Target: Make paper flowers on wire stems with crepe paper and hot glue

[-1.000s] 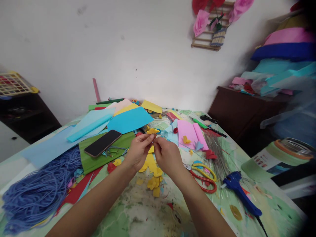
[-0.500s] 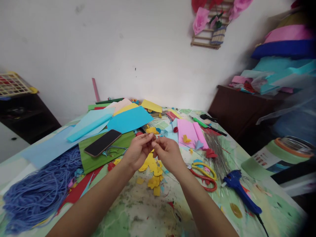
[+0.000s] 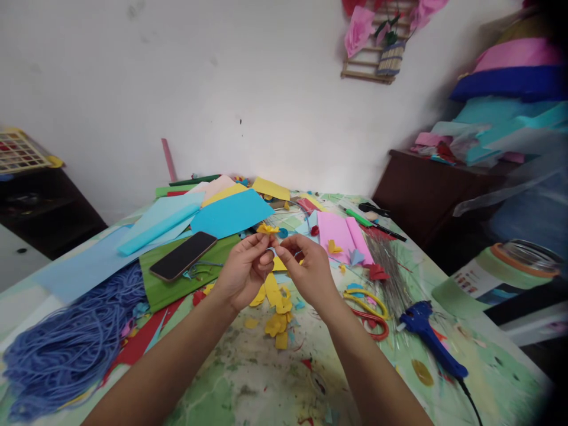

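My left hand (image 3: 246, 269) is closed in a pinch over the middle of the table. A small yellow paper flower (image 3: 268, 229) sticks up from its fingertips. Right beside it, my right hand (image 3: 306, 269) pinches thumb against fingers, its tips close to the left ones. What lies between the right fingertips is too thin and small to make out. Below the hands lie cut yellow paper pieces (image 3: 277, 322). Red-and-yellow-handled scissors (image 3: 375, 325) rest to the right of my right hand.
A blue glue gun (image 3: 435, 340) and thin wires (image 3: 393, 275) lie on the right. Pink paper (image 3: 336, 236) holds small paper flowers. On the left are a phone (image 3: 184, 255), blue yarn (image 3: 80, 337) and coloured sheets (image 3: 233, 212). A green jar (image 3: 497, 275) stands far right.
The yellow flower now shows upright above my left fingertips, and the left fingers have curled more. My hands have come slightly apart. The whole view has shifted a little.
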The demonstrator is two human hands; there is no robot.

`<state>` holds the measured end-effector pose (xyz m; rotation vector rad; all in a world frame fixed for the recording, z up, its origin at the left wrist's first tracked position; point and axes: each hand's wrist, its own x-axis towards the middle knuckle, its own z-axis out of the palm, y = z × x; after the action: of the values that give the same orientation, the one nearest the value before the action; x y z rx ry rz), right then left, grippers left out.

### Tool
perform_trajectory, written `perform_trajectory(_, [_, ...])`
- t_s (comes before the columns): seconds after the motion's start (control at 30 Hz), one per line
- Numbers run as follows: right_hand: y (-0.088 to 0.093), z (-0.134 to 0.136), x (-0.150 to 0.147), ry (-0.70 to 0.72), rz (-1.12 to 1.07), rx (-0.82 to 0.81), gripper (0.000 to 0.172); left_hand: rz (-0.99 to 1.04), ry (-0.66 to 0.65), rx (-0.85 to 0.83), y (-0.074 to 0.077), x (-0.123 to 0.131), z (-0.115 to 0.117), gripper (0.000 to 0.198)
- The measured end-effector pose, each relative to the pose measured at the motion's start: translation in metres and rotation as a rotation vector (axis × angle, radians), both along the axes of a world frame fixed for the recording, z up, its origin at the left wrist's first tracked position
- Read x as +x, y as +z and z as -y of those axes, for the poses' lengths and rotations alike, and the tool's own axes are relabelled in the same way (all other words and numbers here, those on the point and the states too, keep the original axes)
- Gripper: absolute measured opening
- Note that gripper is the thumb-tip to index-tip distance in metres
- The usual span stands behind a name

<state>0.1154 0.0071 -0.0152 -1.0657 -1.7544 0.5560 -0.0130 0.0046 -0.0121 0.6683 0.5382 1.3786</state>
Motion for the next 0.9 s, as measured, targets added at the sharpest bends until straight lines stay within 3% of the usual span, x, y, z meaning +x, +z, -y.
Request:
perform_trajectory(0.43, [0.001, 0.006, -0.002, 0.028, -0.036, 0.022, 0.016, -0.030, 0.019, 0.008, 0.006, -0.002, 0.007, 0.010])
perform_trajectory(0.63, [0.010, 0.014, 0.003, 0.097, -0.102, 0.108, 0.017, -0.135, -0.025, 0.172, 0.018, -0.014, 0.019, 0.014])
perform_trajectory(0.77, [0.013, 0.017, 0.005, 0.052, -0.127, 0.205, 0.009, -0.210, -0.026, 0.330, 0.025, -0.035, 0.025, 0.022])
perform_trajectory(0.9, [0.012, 0.020, 0.015, -0.008, -0.078, 0.215, 0.011, -0.366, 0.055, 0.546, 0.046, -0.062, 0.032, 0.024])
